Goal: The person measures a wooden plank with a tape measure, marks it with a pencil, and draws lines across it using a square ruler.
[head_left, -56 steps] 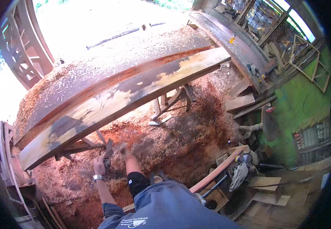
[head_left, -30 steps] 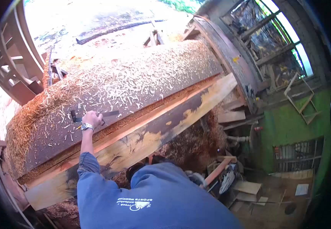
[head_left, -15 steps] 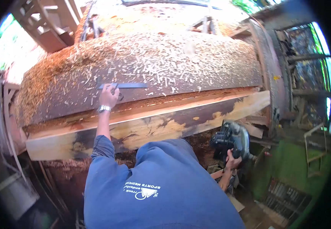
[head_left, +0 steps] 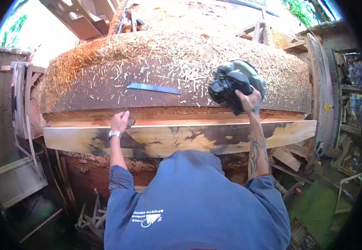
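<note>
My right hand (head_left: pixel 250 100) grips a dark circular saw (head_left: pixel 235 85) by its handle, somewhat blurred, above the right part of the board's back edge. A thin dark stick-like thing and a small dark piece (head_left: pixel 130 122) show at the fingers of my left hand (head_left: pixel 119 121). That hand is closed, close to the upper edge of a long wooden board (head_left: pixel 181 139) with pale and dark patches. Beyond the hand, a blue-grey metal square (head_left: pixel 154 88) lies on the dark bench top (head_left: pixel 106 98), touched by neither hand.
Wood shavings (head_left: pixel 168 50) cover much of the bench top, heaped thickest at the back left. A wooden post (head_left: pixel 322 93) stands at the bench's right end. Offcuts (head_left: pixel 287 158) lie below on the right, and a wooden frame (head_left: pixel 16 183) leans at the left.
My right hand has raised the circular saw from low on the right to over the bench. The left hand has left the metal square and come back to the board's edge.
</note>
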The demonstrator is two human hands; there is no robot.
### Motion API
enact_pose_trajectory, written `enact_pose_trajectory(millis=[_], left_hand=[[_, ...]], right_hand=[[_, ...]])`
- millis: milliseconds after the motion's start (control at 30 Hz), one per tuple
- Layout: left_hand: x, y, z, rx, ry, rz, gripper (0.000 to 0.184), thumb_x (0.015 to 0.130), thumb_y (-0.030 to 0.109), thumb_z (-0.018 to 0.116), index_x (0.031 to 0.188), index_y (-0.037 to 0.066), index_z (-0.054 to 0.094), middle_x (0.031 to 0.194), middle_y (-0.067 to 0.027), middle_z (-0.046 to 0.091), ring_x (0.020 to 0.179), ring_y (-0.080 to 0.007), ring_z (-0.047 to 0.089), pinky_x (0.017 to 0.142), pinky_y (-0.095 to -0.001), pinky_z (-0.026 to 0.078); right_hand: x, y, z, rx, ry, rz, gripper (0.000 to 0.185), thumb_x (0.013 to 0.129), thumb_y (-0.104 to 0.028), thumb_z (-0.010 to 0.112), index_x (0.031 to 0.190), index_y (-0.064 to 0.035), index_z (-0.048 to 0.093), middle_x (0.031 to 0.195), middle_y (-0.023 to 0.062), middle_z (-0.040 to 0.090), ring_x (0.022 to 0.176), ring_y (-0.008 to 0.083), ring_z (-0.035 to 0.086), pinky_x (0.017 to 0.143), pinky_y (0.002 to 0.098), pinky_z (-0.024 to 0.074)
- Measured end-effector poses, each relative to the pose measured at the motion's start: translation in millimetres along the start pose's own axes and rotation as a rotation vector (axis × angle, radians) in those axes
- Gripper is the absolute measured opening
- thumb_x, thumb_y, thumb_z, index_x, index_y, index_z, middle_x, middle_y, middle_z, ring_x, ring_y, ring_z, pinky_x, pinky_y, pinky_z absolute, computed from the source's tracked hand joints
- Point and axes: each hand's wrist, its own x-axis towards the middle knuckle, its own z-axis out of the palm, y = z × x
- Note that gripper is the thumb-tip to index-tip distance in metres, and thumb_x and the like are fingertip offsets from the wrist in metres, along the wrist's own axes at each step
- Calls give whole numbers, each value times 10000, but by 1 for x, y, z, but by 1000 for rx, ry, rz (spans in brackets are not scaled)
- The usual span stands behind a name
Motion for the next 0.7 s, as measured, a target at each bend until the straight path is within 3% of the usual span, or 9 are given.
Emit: enact_pose_trajectory(millis=[100, 233, 300, 367, 433, 533, 600, 700], left_hand=[[-4, -5, -4, 39, -48, -87, 457, 965, 426, 558, 864, 11, 723, 753, -134, 722, 662, -190, 654, 636, -379, 479], [4, 15, 19, -79, -20, -43, 469, 960, 431, 569, 947, -14, 719, 846, -108, 745, 748, -196, 668, 731, -352, 505], [26, 25, 52, -273, -83, -34, 425, 978, 380, 569, 919, -17, 711, 856, -93, 715, 781, -165, 624, 758, -324, 488], [51, 55, 81, -237, -166, 45, 414, 987, 364, 571, 990, -29, 703, 923, -116, 721, 844, -169, 628, 803, -321, 489], [68, 102, 107, -72, -169, 154, 499, 981, 452, 573, 1149, -7, 671, 1037, -166, 732, 958, -257, 686, 859, -371, 498], [102, 150, 148, 59, -147, 264, 515, 981, 508, 545, 1068, 17, 673, 1015, -227, 713, 969, -378, 680, 846, -428, 509], [120, 185, 162, 178, -221, 189, 527, 980, 538, 536, 1012, 27, 661, 978, -254, 694, 960, -428, 656, 816, -464, 508], [140, 207, 179, 177, -220, 332, 538, 976, 562, 526, 1001, 42, 659, 945, -246, 690, 947, -429, 651, 796, -487, 501]], right_hand=[[10, -4, 35, 38, -9, -5, 377, 736, -243, 812, 1028, -19, 732, 870, 158, 748, 809, 257, 720, 775, 367, 545], [8, -23, 33, 59, -24, 2, 354, 750, -229, 807, 1023, -22, 717, 856, 185, 735, 819, 269, 726, 771, 381, 549], [2, -21, 35, 43, 35, -78, 399, 772, -216, 801, 1099, -24, 678, 890, 199, 734, 840, 305, 731, 783, 403, 555], [-5, -21, 29, -56, 75, -209, 536, 788, -207, 794, 1255, -50, 581, 1085, 223, 688, 1000, 383, 678, 863, 426, 533], [-24, -30, 16, -166, 187, -233, 505, 798, -172, 771, 1248, -39, 583, 1151, 210, 632, 1100, 371, 616, 942, 440, 488], [-61, -12, 13, -185, 525, -401, 402, 845, -125, 711, 1207, 0, 589, 1160, 194, 599, 1120, 352, 566, 974, 455, 459], [-97, -2, 15, -249, 596, -313, 339, 861, -91, 692, 1170, 4, 589, 1137, 183, 592, 1100, 345, 569, 957, 433, 462], [-145, 20, 25, -139, 450, -56, 272, 849, -58, 684, 1105, -13, 605, 1104, 160, 578, 1030, 298, 580, 884, 404, 485]])
